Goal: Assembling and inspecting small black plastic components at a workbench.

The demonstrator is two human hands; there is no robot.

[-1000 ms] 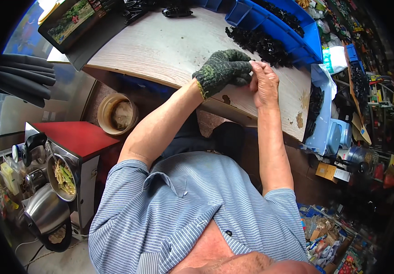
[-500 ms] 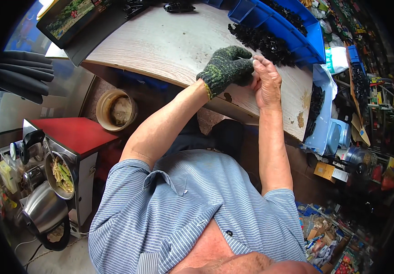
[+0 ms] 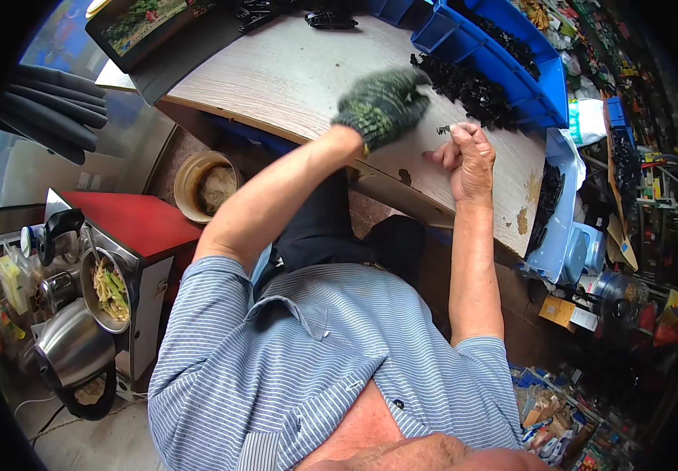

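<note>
My left hand (image 3: pixel 382 110), in a dark green knitted glove, is above the worktable (image 3: pixel 276 86), apart from my right hand. It is smeared by motion, so I cannot make out its finger pose or anything in it. Bare and palm inward, my right hand (image 3: pixel 471 161) pinches a small black plastic part (image 3: pixel 444 129) between thumb and forefinger, its other fingers curled below. Just beyond the hands lies a heap of small black parts (image 3: pixel 464 88) on the table, in front of a blue bin (image 3: pixel 547 98) with more black pieces in it.
A screen (image 3: pixel 146 35) in a dark case and black pieces (image 3: pixel 331 20) stand at the far side. A light blue bin (image 3: pixel 562 204) is by the right edge. To my left are a bucket (image 3: pixel 186 188), a red-topped cabinet (image 3: pixel 119 216), a pan of food and a kettle (image 3: pixel 80 353).
My left hand has pulled away to the left from my right hand. The small black part now shows at my right fingertips. The whole view has shifted slightly.
</note>
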